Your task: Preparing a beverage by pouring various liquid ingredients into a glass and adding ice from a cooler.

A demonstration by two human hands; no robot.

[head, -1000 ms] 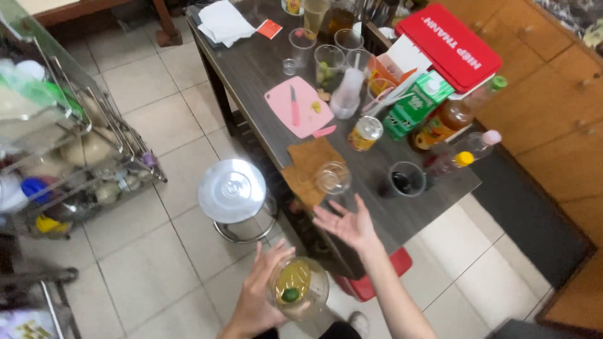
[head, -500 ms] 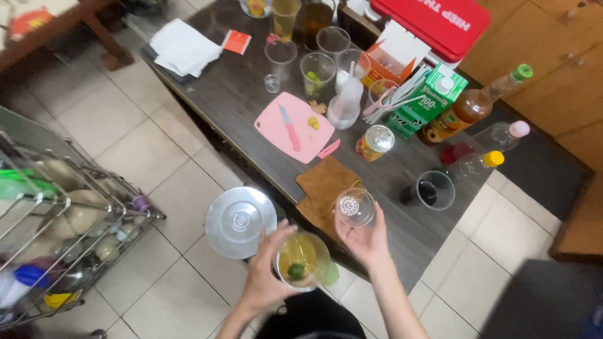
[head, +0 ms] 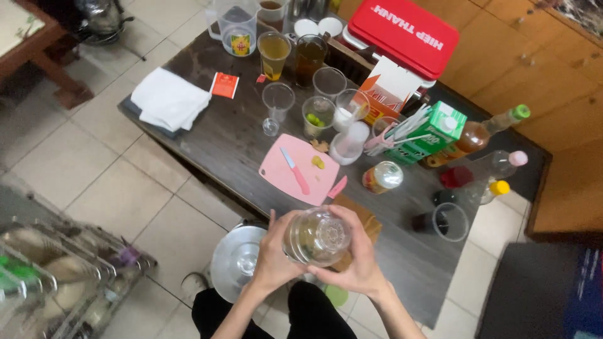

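dark wooden table (head: pixel 220 135): runs from 11 o'clock to 4 o'clock across the view; bears nearly all items below.

red lidded box (head: pixel 411 34): at 1 o'clock, on the far edge of the table.

round metal stool (head: pixel 235 263): at 7 o'clock, on the tiled floor, just beside the person's left forearm.

white folded cloth (head: pixel 171 100): at 10 o'clock, near the table's left corner.

pink cutting board (head: pixel 289 182): centre, with a pink-handled knife (head: pixel 294 169) lying on it and a small yellow-green scrap beside the blade.

green carton (head: pixel 430 132): at 2 o'clock, lying tilted, straws across it.

brown cloth (head: pixel 367 223): at the near table edge, partly hidden behind the hands.

clear shaker cup (head: pixel 314 237): at 6 o'clock, off the table, in front of the person's body. change: 0.5 s ago it stood open in the left hand alone, yellowish liquid and a green lime piece showing, with a separate clear lid in the right hand. now the lid sits over its mouth, so the 2 parts read as 1 closed vessel, tipped toward the camera.

left hand (head: pixel 276 257): fingers curled tight around the cup's left side, gripping it.

right hand (head: pixel 358 257): 1 s ago open and empty; now wrapped over the lid end and right side, pressing it on.

judgement: with lid on and both hands clamped, the contents look ready for shaking.

dark cup (head: pixel 447 221): at 3 o'clock.

tin can (head: pixel 382 177): just right of the board.
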